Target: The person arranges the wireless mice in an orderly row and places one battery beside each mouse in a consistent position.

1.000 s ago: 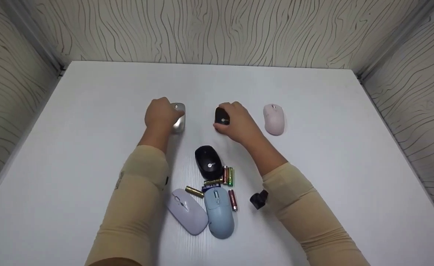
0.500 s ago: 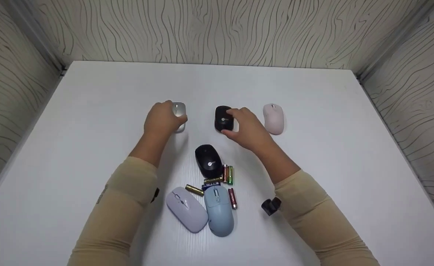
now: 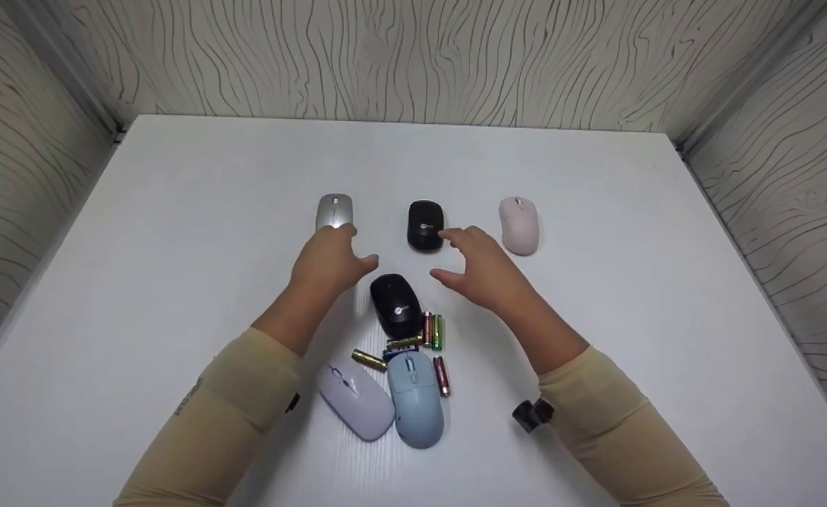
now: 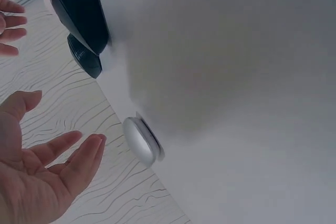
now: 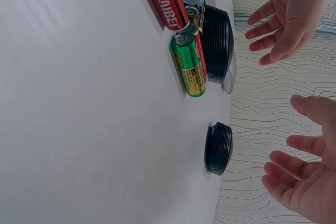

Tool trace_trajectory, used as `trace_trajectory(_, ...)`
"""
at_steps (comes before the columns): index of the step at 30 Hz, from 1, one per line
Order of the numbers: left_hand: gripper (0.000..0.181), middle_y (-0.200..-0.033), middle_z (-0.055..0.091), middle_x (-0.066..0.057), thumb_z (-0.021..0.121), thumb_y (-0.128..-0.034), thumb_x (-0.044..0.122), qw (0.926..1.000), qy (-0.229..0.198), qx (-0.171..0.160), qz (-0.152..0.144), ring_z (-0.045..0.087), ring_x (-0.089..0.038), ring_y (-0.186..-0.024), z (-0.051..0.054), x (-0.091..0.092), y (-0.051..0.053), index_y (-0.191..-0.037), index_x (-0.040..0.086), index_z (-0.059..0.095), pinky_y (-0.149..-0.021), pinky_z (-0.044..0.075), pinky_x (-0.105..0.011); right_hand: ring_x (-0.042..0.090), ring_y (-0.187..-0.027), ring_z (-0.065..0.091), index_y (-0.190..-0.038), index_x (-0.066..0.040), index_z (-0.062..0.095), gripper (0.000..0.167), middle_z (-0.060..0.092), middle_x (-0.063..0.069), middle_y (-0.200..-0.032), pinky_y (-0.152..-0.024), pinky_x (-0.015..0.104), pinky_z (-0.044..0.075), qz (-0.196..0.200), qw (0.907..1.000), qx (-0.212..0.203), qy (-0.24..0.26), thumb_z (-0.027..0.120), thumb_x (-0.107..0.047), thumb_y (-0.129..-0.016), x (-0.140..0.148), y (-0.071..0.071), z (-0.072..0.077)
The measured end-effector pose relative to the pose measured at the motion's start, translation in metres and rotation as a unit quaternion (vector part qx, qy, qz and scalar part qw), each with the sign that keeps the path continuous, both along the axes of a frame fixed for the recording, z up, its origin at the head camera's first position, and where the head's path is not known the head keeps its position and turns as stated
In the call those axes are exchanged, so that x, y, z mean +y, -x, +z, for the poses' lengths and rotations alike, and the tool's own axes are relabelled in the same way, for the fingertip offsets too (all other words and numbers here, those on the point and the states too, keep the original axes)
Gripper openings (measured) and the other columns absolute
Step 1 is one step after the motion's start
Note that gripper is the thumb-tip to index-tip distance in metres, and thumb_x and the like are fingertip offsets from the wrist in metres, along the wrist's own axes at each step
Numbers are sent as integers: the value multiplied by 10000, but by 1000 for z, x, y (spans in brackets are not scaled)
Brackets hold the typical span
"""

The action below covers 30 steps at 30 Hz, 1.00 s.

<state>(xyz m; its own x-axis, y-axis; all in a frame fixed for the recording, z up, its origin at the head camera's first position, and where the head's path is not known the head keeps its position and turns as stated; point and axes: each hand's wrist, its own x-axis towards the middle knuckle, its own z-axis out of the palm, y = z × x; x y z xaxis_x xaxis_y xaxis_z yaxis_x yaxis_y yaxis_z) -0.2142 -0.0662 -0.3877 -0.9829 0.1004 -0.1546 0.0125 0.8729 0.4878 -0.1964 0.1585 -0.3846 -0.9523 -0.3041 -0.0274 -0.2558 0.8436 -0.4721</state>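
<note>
My left hand hovers just in front of the silver mouse, holding nothing, its thumb spread from relaxed fingers; the left wrist view shows a gap between the fingers and that silver mouse. My right hand is likewise relaxed, thumb and fingers apart, at the near right of the far black mouse. In the right wrist view this black mouse sits on the table away from the fingers. Between and below both hands lies another black mouse, nearer the person.
A pink mouse sits right of the row. Close to the person lie a lilac mouse and a blue mouse. Several batteries, among them a green one and a red one, lie around them on the white table.
Both hands have let go of the silver mouse and the far black mouse and drawn back toward the person, fingers spreading. The mice stay in a row with the pink one.
</note>
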Motion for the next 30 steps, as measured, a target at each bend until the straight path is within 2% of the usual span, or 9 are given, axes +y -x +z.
trace_trajectory(7, 611, -1156, 574, -174, 635, -774, 383, 9991, 319, 14, -285, 559, -290, -1020, -6, 15, -12, -1243, 11, 519, -863, 456, -405, 248, -1107, 504, -1322, -92, 455, 589, 531, 123, -1169, -938, 380, 415, -67, 9999, -78, 66, 675, -307, -819, 1, -4, 1)
trace_trajectory(12, 585, -1112, 569, -162, 615, -786, 385, 9966, 602, -114, -553, 565, -255, -969, -11, 29, -19, -1234, 20, 526, -834, 468, -390, 247, -1100, 506, -1324, -96, 453, 592, 527, 129, -1181, -920, 381, 426, -92, 9999, -74, 71, 672, -319, -820, 2, -4, 1)
trace_trajectory(19, 674, -1127, 555, -138, 621, -773, 534, 9924, 972, -201, -728, 560, -244, -982, -21, 44, -30, -1243, 59, 534, -813, 488, -382, 254, -1085, 513, -1328, -90, 448, 595, 521, 138, -1189, -907, 384, 435, -62, 9999, -93, 62, 667, -318, -825, 3, -4, -2)
trace_trajectory(25, 775, -1154, 518, -150, 665, -689, 608, 9890, 1206, -120, -845, 527, -309, -1041, -28, 50, -32, -1237, 75, 541, -803, 491, -417, 258, -1084, 516, -1331, -93, 446, 599, 517, 141, -1193, -900, 386, 440, -104, 9998, -182, 53, 669, -319, -822, 2, -3, -3)
trace_trajectory(30, 744, -1125, 508, -136, 711, -661, 562, 9883, 1186, -211, -930, 515, -296, -1010, -26, 50, -31, -1210, 83, 558, -774, 493, -417, 260, -1074, 519, -1328, -97, 447, 595, 519, 148, -1180, -896, 389, 440, -81, 9998, -182, 82, 670, -316, -821, 3, -3, -6)
